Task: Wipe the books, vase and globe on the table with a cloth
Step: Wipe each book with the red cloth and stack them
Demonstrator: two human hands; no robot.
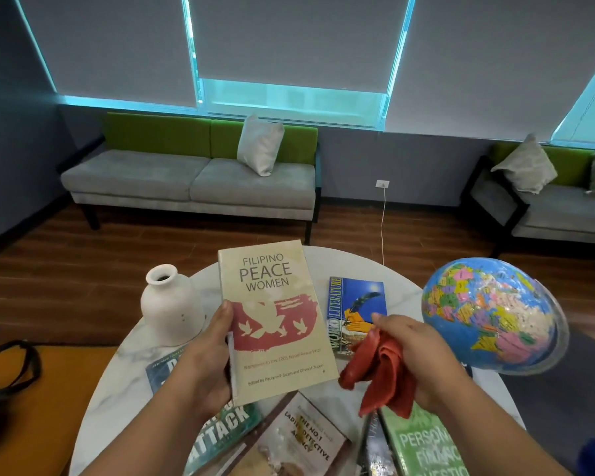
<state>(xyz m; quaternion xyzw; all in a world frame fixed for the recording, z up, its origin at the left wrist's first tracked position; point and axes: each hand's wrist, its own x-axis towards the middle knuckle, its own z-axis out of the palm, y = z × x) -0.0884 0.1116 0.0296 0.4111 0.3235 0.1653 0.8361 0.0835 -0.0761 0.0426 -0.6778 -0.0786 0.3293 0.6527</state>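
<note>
Filling the lower centre of the frame, a round white marble table [117, 383] carries the things to wipe. At right of centre a blue globe [488, 314] stands at the table's edge, and left of centre sits a white vase [169, 304], upright. Raised above the tabletop in the middle of the frame is a cream book titled Filipino Peace Women [275, 317], its cover facing the camera, gripped along its left edge by the left hand [203, 365], thumb on the cover. Other books [356, 310] lie flat around it on the table. Just right of the held book, the right hand [416, 355] is closed around a bunched red cloth [378, 369], which hangs beside the cover's lower right corner.
</note>
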